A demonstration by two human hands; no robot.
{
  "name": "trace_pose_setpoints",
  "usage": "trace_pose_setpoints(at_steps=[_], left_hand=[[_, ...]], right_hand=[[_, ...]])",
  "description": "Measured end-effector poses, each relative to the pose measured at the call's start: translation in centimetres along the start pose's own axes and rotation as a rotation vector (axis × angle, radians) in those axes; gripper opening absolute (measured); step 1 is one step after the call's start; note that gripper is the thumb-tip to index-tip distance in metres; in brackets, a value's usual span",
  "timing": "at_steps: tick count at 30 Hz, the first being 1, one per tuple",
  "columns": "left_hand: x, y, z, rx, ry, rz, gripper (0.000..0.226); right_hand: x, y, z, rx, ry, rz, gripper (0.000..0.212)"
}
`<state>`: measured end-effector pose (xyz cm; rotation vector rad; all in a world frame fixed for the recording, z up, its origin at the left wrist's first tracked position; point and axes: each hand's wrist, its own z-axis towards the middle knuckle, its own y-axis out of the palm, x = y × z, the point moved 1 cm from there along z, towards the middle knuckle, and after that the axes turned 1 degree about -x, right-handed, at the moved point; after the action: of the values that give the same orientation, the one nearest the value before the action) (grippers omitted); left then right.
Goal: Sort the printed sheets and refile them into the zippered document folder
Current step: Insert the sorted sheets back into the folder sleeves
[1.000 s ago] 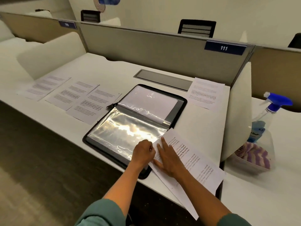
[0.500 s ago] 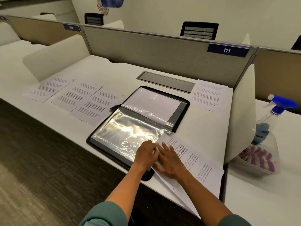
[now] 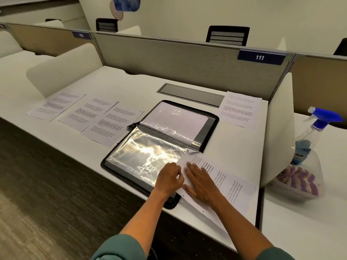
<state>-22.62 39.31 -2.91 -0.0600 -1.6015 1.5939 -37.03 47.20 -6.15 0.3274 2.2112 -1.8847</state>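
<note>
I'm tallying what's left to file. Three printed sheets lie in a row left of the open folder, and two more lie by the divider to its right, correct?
Not quite. The head view shows three sheets in a row left of the open folder, but only one sheet by the divider on its right. Another sheet lies under the right hand at the folder's near corner.

So the open zippered folder [image 3: 161, 147] sits dead center on the desk [image 3: 131, 85]. At its 9 to 10 o'clock, three printed sheets [image 3: 84, 111] lie side by side in a row. One more sheet [image 3: 239, 108] is at 1 o'clock, by the partition [image 3: 187, 62]. A cable tray lid [image 3: 190, 93] sits at 12. At 4 o'clock a sheet [image 3: 231, 184] overlaps the folder's corner, both hands [image 3: 187, 180] on that edge. Past the side divider [image 3: 279, 128] at 3, a spray bottle [image 3: 309, 136] stands behind a container [image 3: 298, 177].
</note>
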Motion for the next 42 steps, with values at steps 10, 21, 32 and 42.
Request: trace_pose_setpoints(at_steps=[10,21,32,42], left_hand=[[1.0,-0.3,1.2,-0.028,0.045,0.008,0.011],[0.7,-0.4,1.3,-0.008,0.154,-0.037,0.009],[0.6,-1.4,1.7,0.023,0.244,-0.031,0.014],[0.4,-1.2,2.8,-0.081,0.254,-0.100,0.004]], right_hand=[[-0.6,-0.8,1.0,-0.051,-0.186,-0.068,0.065],[0.0,-0.8,4.2,-0.050,-0.118,-0.103,0.090],[-0.6,-1.3,6.3,0.070,-0.219,0.036,0.068],[-0.6,-3.5,9.0,0.281,-0.038,0.165,0.023]])
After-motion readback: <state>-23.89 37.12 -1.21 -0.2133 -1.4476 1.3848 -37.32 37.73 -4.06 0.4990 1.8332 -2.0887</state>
